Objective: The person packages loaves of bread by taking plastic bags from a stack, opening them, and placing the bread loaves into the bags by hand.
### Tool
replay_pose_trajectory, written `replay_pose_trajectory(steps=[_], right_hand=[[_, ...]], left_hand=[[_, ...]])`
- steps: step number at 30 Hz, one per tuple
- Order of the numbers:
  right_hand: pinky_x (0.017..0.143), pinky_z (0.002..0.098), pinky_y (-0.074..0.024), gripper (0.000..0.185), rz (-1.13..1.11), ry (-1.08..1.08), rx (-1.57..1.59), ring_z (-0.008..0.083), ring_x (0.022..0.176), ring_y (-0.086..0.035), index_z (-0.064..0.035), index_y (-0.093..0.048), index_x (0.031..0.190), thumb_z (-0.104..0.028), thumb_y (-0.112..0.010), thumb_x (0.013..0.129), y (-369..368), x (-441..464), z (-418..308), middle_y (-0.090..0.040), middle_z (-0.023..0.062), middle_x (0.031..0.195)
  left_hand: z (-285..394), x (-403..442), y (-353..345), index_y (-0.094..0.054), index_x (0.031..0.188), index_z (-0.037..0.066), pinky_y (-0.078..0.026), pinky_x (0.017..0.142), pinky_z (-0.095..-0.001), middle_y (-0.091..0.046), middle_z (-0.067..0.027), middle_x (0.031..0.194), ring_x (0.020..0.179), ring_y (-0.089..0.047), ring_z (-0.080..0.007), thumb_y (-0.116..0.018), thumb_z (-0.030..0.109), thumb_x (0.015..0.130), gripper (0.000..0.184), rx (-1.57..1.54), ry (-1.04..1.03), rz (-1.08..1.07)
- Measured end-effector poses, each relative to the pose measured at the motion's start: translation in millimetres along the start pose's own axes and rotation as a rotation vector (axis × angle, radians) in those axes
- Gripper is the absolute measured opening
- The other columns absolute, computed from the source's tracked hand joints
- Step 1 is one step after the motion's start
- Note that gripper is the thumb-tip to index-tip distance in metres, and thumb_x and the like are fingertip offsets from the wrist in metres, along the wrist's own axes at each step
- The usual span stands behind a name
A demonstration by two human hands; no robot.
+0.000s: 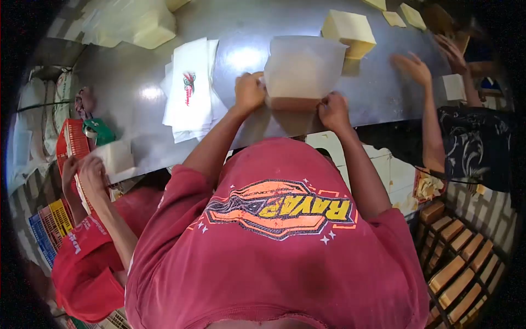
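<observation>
In front of my body on the metal table stands a square-sided bread loaf (296, 103) with a brown lower face. A translucent wrapper (304, 64) rises over it and hides most of its sides. My left hand (250, 92) is closed at the wrapper's left edge, fingers curled. On the opposite side, my right hand (333, 111) pinches the wrapper near the loaf's lower right corner. Left of my left hand lies a stack of white printed bags (189, 88). Beyond my right hand sits a pale yellow block (350, 34), apart from it.
A co-worker's hands (94, 174) at left touch a whitish block (116, 157) by a red crate (74, 143). Another person's hand (413, 68) reaches over the table (378, 90) at right. Brown loaves (455, 285) fill a rack low on the right.
</observation>
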State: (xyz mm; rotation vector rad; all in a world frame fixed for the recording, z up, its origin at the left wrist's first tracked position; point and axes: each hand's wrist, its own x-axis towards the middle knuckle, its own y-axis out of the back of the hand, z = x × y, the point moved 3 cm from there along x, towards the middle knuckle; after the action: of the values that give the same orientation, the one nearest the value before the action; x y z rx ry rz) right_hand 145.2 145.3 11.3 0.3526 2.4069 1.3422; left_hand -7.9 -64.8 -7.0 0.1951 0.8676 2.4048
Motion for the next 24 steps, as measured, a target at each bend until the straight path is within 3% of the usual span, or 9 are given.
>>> replay_pose_trajectory(steps=[1,2,4,7,16,19,22,23,24], right_hand=[[0.096,0.0407,-0.0408,0.057,-0.002,-0.029,-0.098,0.037,0.12,-0.047,-0.006,-0.049,0.131,-0.019,-0.066,0.078,7,-3,-8,-0.047,0.0141,0.136],[0.102,0.0425,-0.0344,0.064,-0.071,0.023,0.18,0.0388,0.127,-0.036,-0.0082,-0.043,0.135,-0.023,-0.066,0.078,13,-3,-19,-0.039,0.0137,0.141],[0.112,0.046,-0.0214,0.078,-0.163,0.136,0.724,0.0424,0.14,-0.014,-0.0125,-0.032,0.144,-0.031,-0.067,0.077,32,-9,-35,-0.024,0.0131,0.152],[0.114,0.0538,-0.0066,0.098,-0.249,0.158,0.259,0.0426,0.143,0.005,-0.0141,-0.015,0.15,-0.043,-0.068,0.073,-5,9,-21,-0.015,0.0121,0.156],[0.108,0.066,0.0025,0.104,-0.297,0.203,-0.41,0.0458,0.14,0.015,-0.0142,-0.016,0.151,-0.049,-0.067,0.068,7,-8,-36,0.0,0.0063,0.159],[0.113,0.0565,-0.011,0.09,-0.331,0.183,-0.308,0.044,0.142,-0.006,-0.0104,-0.024,0.148,-0.038,-0.065,0.074,26,-3,-38,-0.032,0.016,0.149],[0.107,0.0476,-0.0316,0.075,-0.199,0.14,0.234,0.0398,0.131,-0.037,-0.0076,-0.035,0.144,-0.02,-0.063,0.075,19,28,4,-0.045,0.0182,0.139],[0.094,0.0356,-0.0456,0.055,-0.095,0.006,0.37,0.0269,0.108,-0.056,-0.0017,-0.048,0.134,-0.007,-0.055,0.08,27,21,-1,-0.054,0.0165,0.127],[0.088,0.033,-0.0472,0.052,-0.139,-0.135,0.635,0.0249,0.101,-0.058,0.0005,-0.049,0.132,-0.005,-0.055,0.08,21,14,2,-0.057,0.0162,0.122]], left_hand=[[3,0,3,-0.046,0.132,-0.004,-0.042,0.092,-0.0414,-0.054,-0.0231,0.124,0.107,-0.055,-0.0347,-0.056,0.025,0.089,0.053,-0.055,-0.03,0.169],[2,-3,7,-0.043,0.134,-0.004,-0.038,0.099,-0.0412,-0.05,-0.0239,0.131,0.118,-0.051,-0.0353,-0.056,0.03,0.09,0.057,-0.109,-0.044,0.33],[31,-23,11,-0.036,0.139,-0.004,-0.028,0.107,-0.0394,-0.038,-0.0224,0.141,0.129,-0.037,-0.0329,-0.059,0.038,0.088,0.069,-0.251,-0.138,0.141],[63,-52,8,-0.033,0.142,0.001,-0.018,0.114,-0.0394,-0.027,-0.0199,0.15,0.141,-0.02,-0.0345,-0.066,0.052,0.081,0.086,-0.452,-0.118,-0.094],[7,-34,9,-0.049,0.135,0.027,-0.003,0.109,-0.0641,-0.025,-0.0172,0.152,0.139,-0.006,-0.0514,-0.076,0.063,0.062,0.086,0.546,-0.05,-0.215],[16,-36,14,-0.041,0.142,0.019,-0.004,0.109,-0.0637,-0.022,-0.0222,0.152,0.138,-0.007,-0.0527,-0.078,0.058,0.061,0.097,0.549,0.037,-0.188],[28,-50,10,-0.027,0.146,0.009,-0.007,0.11,-0.0622,-0.02,-0.0275,0.15,0.138,-0.009,-0.0524,-0.078,0.05,0.065,0.104,0.177,0.069,0.218],[65,-54,21,-0.015,0.148,0.003,-0.014,0.112,-0.0559,-0.019,-0.0265,0.15,0.137,-0.013,-0.0509,-0.078,0.041,0.068,0.109,0.215,-0.09,0.263],[95,-55,25,-0.018,0.148,0.003,-0.014,0.112,-0.0552,-0.021,-0.0262,0.15,0.137,-0.014,-0.05,-0.076,0.039,0.071,0.103,0.235,-0.24,0.234]])
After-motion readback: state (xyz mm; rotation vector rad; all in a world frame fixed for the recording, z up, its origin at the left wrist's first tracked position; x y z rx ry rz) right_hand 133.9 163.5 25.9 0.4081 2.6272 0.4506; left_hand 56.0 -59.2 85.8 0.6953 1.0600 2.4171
